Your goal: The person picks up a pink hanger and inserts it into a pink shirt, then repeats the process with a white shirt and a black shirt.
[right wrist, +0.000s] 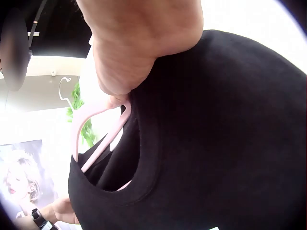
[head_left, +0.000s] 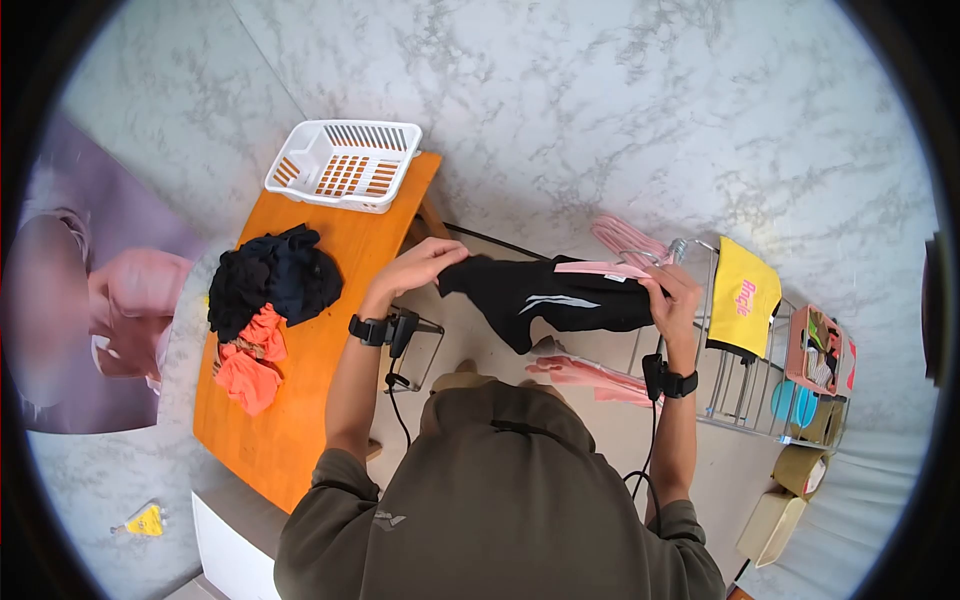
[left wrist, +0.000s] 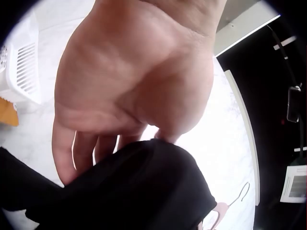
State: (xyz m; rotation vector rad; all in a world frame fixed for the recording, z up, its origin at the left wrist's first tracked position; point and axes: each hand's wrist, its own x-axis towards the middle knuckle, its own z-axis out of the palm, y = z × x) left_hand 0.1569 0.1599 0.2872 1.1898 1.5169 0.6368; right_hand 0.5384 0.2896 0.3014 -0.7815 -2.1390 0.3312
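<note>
The shirt (head_left: 560, 295) is off the table (head_left: 330, 400), held in the air between both hands, beyond the table's right edge and just short of the rack (head_left: 740, 395). The left hand (head_left: 425, 262) has its fingers curled over one end of the black cloth. The right hand (head_left: 675, 300) is closed tight round the other end, at the collar, and grips the hanger (right wrist: 103, 132) together with the cloth. In the right wrist view, one pink arm of the hanger runs down inside the neck opening; whether the other arm is in cannot be told.

My judgement is that the hanging is partly done. The hanger is entering the neck but the shoulders are not seated on it, and the shirt is not on the rack. One yellow top (head_left: 742, 290) already hangs at the rack's far end. A pile (head_left: 270, 285) of dark clothes, with an orange piece (head_left: 250, 370) under it, lies on the table near its left edge, so most of the clothes seem untouched.

A white basket (head_left: 400, 170) sits at the table's far end. Spare pink hangers (head_left: 625, 240) lie at the rack's near end, and more of them (head_left: 590, 375) hang lower, below the shirt. Close under the right hand, these and the rack's wires are what the cloth or the hook could catch on. Boxes (head_left: 775, 520) stand past the rack.
</note>
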